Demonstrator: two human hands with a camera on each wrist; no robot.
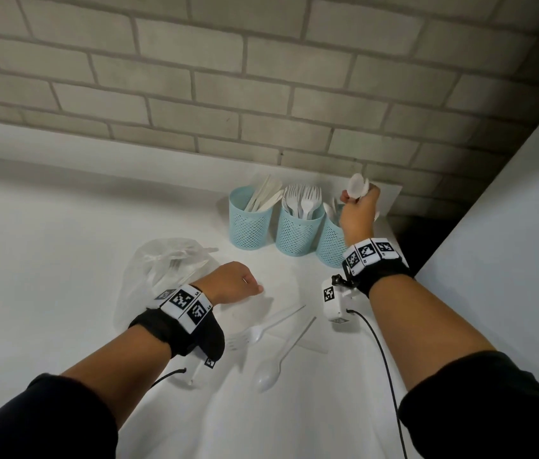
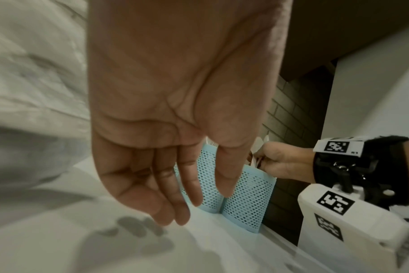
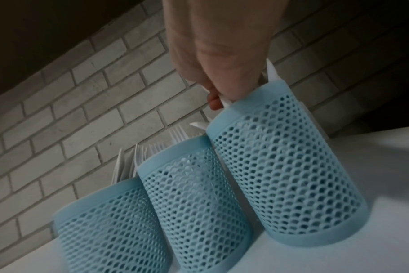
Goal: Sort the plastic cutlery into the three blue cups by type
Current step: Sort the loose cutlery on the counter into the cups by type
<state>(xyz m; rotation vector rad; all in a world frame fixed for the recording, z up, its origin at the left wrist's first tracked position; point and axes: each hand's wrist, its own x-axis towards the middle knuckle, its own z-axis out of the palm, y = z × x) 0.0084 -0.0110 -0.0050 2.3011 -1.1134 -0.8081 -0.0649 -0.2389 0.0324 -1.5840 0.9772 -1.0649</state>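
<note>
Three blue mesh cups stand in a row by the brick wall. The left cup (image 1: 248, 223) (image 3: 110, 227) holds knives, the middle cup (image 1: 296, 233) (image 3: 192, 194) forks, the right cup (image 1: 327, 245) (image 3: 287, 175) spoons. My right hand (image 1: 359, 202) (image 3: 218, 96) is right above the right cup's rim and grips white spoons (image 1: 357, 186), bowls up. My left hand (image 1: 245, 283) (image 2: 175, 212) hovers low over the table with relaxed fingers and holds nothing. A white fork (image 1: 261, 332) and a white spoon (image 1: 274, 369) lie loose on the table near me.
A clear plastic bag (image 1: 162, 263) with more cutlery lies left of my left hand. A white wall panel (image 1: 509, 210) rises close on the right. The white table (image 1: 46, 243) stretches out to the left. A cable (image 1: 384, 366) hangs from my right wrist camera.
</note>
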